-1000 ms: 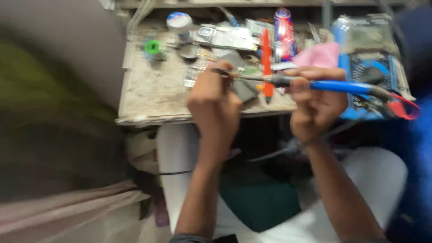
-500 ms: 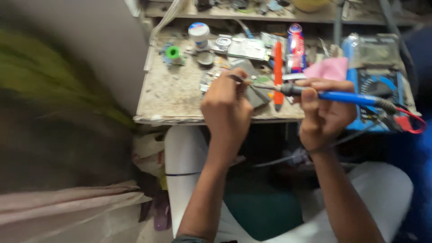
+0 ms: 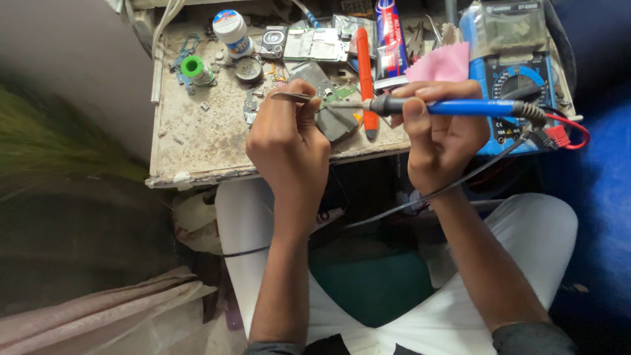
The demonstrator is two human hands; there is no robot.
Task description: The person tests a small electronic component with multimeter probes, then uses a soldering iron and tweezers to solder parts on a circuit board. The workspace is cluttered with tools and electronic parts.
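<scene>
Since a second ago the left hand [image 3: 287, 141], pinching tweezers [image 3: 296, 97], and the right hand [image 3: 442, 131], gripping the blue soldering iron [image 3: 453, 107], have stayed at the small green circuit board [image 3: 342, 93], suggesting steady soldering.

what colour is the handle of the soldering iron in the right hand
Bright blue, with a black grip collar near the tip. The soldering iron in the right hand shows clearly in the head view.

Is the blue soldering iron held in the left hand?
No, the right hand grips the blue soldering iron; the left hand holds metal tweezers.
</scene>
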